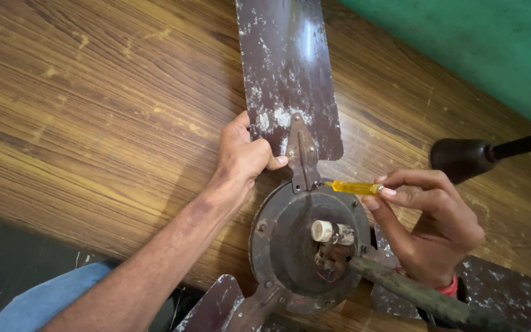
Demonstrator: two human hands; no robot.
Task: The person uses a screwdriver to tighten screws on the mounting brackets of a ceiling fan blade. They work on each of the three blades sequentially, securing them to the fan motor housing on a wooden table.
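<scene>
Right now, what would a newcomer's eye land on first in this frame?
Probably the old ceiling fan lying on the wooden table, its round motor housing at bottom centre and a worn, paint-flecked blade running up to the top edge. Next, the bright yellow screwdriver held in the right hand at the housing's upper rim, while the left hand grips the blade's base beside its bracket.

Head camera, looking steeply down (close range), wooden tabletop (93, 92)
</scene>
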